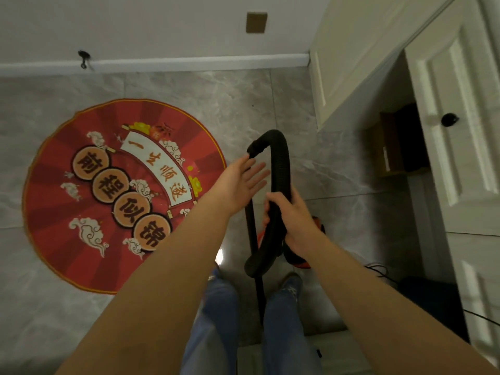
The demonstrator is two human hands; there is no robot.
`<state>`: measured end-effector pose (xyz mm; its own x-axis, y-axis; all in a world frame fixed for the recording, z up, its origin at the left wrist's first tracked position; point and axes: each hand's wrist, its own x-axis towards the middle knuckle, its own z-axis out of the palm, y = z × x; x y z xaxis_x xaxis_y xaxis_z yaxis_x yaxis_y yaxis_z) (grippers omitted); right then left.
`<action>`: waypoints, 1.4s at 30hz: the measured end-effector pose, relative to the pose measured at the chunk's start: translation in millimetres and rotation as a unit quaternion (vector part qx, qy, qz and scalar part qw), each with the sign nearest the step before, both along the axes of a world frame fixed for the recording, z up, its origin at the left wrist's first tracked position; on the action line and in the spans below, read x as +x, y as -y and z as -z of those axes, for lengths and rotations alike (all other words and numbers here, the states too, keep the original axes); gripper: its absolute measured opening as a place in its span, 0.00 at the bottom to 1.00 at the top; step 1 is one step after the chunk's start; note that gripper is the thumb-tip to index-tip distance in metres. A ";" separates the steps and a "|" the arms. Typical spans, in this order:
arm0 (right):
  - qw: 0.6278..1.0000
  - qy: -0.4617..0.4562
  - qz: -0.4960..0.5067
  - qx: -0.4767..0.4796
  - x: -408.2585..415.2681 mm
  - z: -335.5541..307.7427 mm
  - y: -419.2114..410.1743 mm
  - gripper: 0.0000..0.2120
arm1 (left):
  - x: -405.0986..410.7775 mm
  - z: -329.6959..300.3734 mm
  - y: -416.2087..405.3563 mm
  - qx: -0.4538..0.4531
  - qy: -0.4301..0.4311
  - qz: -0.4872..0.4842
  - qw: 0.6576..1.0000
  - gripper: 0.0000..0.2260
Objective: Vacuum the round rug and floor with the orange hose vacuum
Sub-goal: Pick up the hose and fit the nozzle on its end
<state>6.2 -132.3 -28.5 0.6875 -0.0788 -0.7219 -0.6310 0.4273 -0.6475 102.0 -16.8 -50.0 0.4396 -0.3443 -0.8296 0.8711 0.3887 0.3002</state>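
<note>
A round red rug [81, 201] with orange circles and a white scroll lies on the grey tiled floor [243, 98] to my left. A black ribbed hose [282, 163] arches up in front of me. My right hand [290, 215] is shut around the hose just below the arch. My left hand [240, 182] is open with fingers spread, its fingertips close to the hose's cuffed end [255, 148]; whether they touch it is unclear. The orange vacuum body [300, 259] shows partly behind my right hand. A thin black tube [255, 255] runs down between my legs.
A white baseboard [189, 62] runs along the far wall. A white panelled door [465, 147] stands open on the right, with a dark closet and cardboard boxes [395, 147] behind it. Cables [378, 269] and a dark object lie at the right. My jeans and shoes are below.
</note>
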 end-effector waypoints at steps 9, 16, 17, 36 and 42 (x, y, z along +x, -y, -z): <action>0.975 -0.007 -0.205 0.089 -40.2 -32.5 -21.7 0.24 | 14.7 -48.9 -0.1 0.096 -0.010 0.090 0.991 0.17; 0.973 -0.093 -0.136 0.160 22.1 -26.8 -1.7 0.22 | -36.2 -93.0 -21.7 0.196 0.149 0.151 0.957 0.15; 0.974 -0.112 -0.122 0.157 35.6 -29.5 -3.2 0.26 | -44.4 -101.6 -23.6 0.189 0.177 0.147 0.955 0.15; 0.960 -0.150 -0.209 0.107 37.7 -138.1 -110.6 0.12 | -177.5 -133.3 -124.6 0.058 0.055 -0.047 0.996 0.26; 0.968 -0.085 -0.231 0.055 13.9 -173.1 -142.2 0.14 | -160.2 -133.3 -165.5 -0.027 -0.034 -0.239 0.970 0.33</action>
<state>20.1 9.8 144.5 0.5015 0.2925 -0.8143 -0.8646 0.1338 -0.4844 -58.2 148.7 83.3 0.5051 -0.1591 -0.8483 0.6049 0.7663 0.2164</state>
